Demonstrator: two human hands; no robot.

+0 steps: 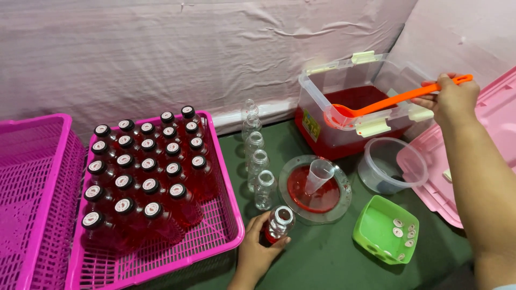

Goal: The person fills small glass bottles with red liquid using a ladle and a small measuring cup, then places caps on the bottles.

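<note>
My left hand (257,248) grips a small clear bottle (279,223) with a little red liquid at its bottom, standing on the green surface. My right hand (452,98) holds the handle of an orange ladle (376,106) whose bowl rests at the rim of a clear plastic tub (344,86) of red liquid. Beside the bottle, a clear funnel (319,174) stands in a round dish (317,189) with red liquid. A row of empty clear bottles (256,156) lines up to the dish's left.
A pink basket (215,236) holds several capped bottles of red liquid (145,177). Another pink basket (32,188) sits at the left. A green tray with white caps (384,231), an empty clear round container (389,166) and a pink lid (473,139) lie at right.
</note>
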